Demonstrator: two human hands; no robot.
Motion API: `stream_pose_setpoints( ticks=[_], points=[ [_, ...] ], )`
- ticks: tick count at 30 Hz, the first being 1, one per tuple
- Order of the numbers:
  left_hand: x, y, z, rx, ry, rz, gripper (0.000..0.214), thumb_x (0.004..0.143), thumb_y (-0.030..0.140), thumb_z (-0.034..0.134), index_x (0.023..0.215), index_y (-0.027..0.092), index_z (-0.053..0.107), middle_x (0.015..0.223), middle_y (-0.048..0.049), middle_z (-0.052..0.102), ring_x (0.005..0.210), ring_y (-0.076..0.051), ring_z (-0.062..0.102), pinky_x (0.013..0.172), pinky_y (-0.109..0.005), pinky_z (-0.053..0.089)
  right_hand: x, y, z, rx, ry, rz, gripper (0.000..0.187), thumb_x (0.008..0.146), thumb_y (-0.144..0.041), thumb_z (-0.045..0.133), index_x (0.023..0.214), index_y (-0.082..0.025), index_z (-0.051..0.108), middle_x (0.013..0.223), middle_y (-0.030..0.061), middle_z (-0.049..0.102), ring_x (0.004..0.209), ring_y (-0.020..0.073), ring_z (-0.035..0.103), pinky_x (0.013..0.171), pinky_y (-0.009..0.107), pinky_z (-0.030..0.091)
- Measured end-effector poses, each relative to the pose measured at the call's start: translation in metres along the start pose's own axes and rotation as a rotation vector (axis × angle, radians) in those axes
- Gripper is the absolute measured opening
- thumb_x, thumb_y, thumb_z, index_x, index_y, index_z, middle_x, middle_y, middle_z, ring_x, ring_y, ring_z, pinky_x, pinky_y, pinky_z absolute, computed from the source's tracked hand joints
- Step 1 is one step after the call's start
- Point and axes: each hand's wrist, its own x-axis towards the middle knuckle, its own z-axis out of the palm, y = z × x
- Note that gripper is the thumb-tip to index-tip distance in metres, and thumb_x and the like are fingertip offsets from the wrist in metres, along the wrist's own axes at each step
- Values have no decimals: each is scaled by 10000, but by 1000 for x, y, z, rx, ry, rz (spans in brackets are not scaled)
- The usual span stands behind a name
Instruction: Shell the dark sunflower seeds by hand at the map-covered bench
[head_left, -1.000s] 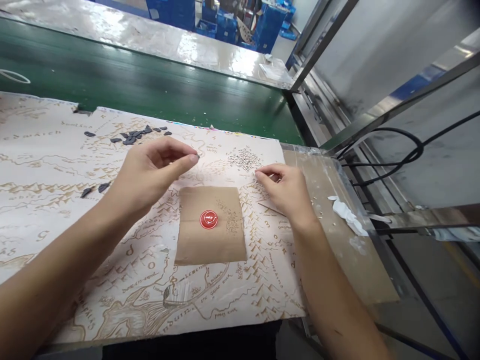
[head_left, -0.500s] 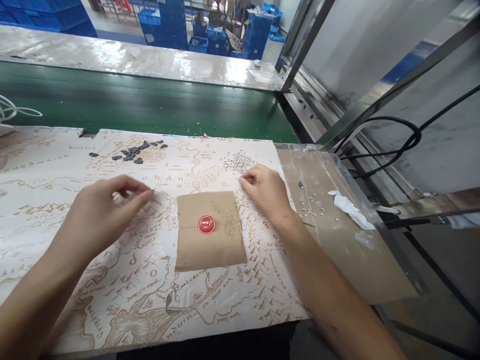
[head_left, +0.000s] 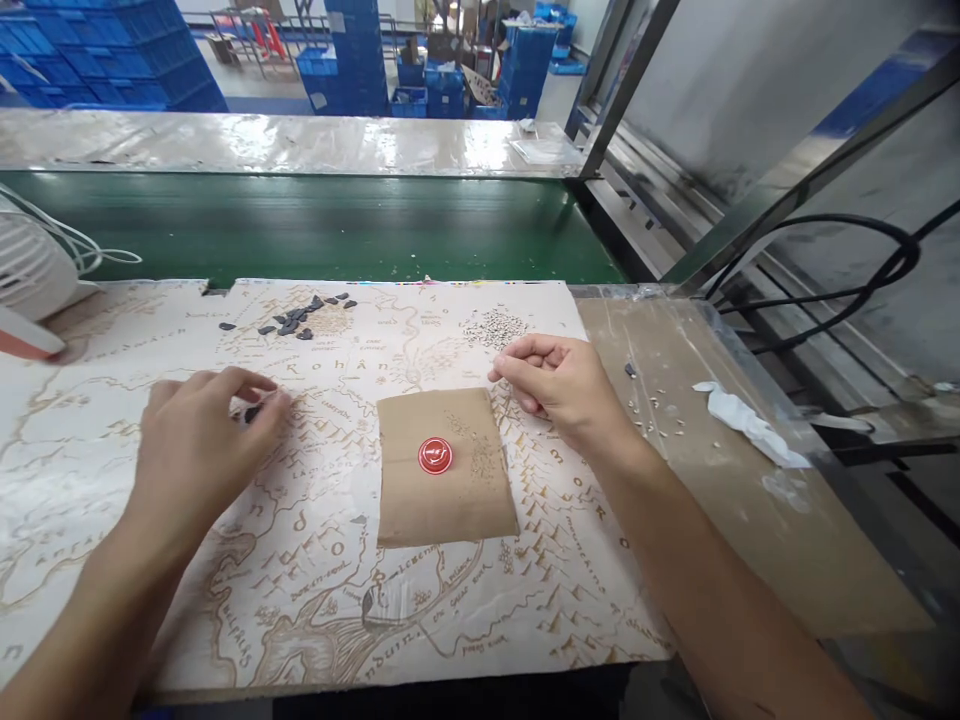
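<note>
Your hands are well apart, grip unclear. Your left hand [head_left: 202,450] curls over a dark chip [head_left: 253,412]; your right hand [head_left: 559,385] is nearer the kraft paper [head_left: 405,505], lying long-axis away from you, a red seal [head_left: 435,456] on it.

Left hand [head_left: 206,450] curled, fingertips pinched; right hand [head_left: 559,388] loosely curled

Kraft paper sheet [head_left: 424,500]: matt, faintly rough. Red wax seal [head_left: 435,456]: glossy. Printed map sheet [head_left: 315,560]: matt paper. Green conveyor belt [head_left: 300,225]: smooth, slight sheen.
</note>
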Motion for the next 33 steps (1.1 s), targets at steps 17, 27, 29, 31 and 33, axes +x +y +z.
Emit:
stream_pose_setpoints(
  ticks=[17,27,29,31,33],
  points=[
    [77,19,33,-29,78,11,404,1070,448,516,1238,195,783,1287,-223,741,1348,-473,551,1194,-613,439,-22,1,21,-130,-380,92,75,822,-176,819,796,-206,756,557,-52,619,457,92,511,423,232,339],
    [51,50,21,-231,44,45,322,1069,407,574,1112,193,810,1144,-153,827,1103,-362,707,960,-485,524,-24,3,25,-207,-492,26,147,882,-305,882,834,-173,840,601,-55,523,545,76,390,481,249,231],
    [40,64,24,-381,-71,63,263,1044,394,631,1051,212,820,1040,-93,854,924,-291,735,830,-425,516,-25,4,27,-227,-517,38,158,892,-315,878,839,-171,840,599,-61,501,543,76,375,486,254,223],
    [30,76,30,-464,-137,106,242,1034,370,648,1009,214,831,987,-64,863,866,-258,742,786,-395,501,-25,5,28,-246,-535,27,146,885,-296,874,827,-168,836,601,-65,483,551,75,365,496,258,230],
    [23,84,36,-514,-163,142,230,1026,342,657,1000,209,842,975,-55,868,877,-249,751,786,-379,501,-26,5,29,-270,-539,10,128,877,-270,859,808,-166,831,595,-69,468,550,73,348,501,261,232]
  ],
)
